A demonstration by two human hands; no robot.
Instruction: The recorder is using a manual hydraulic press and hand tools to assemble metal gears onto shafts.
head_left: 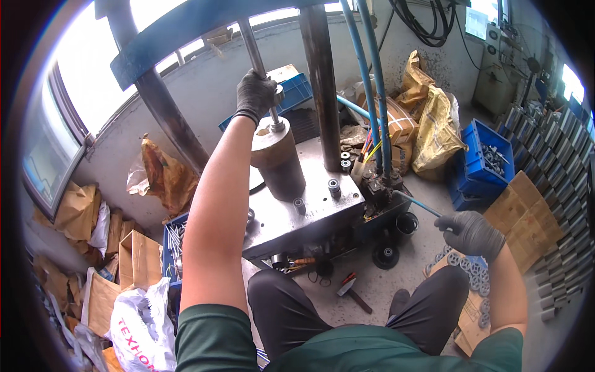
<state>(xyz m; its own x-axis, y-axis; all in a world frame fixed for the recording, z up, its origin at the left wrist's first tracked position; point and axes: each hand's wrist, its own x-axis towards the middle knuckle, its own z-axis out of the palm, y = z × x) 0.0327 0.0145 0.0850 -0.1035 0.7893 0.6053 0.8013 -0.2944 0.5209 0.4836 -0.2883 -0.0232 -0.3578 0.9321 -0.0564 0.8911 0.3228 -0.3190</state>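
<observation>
My left hand (255,94), in a dark glove, grips the steel lever rod (248,43) of a manual press above its brown cylindrical ram (277,158). The press stands on a grey steel base plate (310,211) bearing a few small round bearings (334,186). My right hand (469,232), also gloved, is curled near the end of a thin blue rod (416,203) coming off the press's side. It hovers over a cardboard sheet (474,310) with several flat round metal parts (460,260).
A blue crate (477,162) of metal parts stands at right, a blue bin (168,239) at left. Yellow sacks (434,130), brown bags and cardboard boxes (137,260) crowd the walls. Black discs (385,254) and a red-handled tool (348,286) lie on the floor. Stacked metal blocks (558,186) line the right.
</observation>
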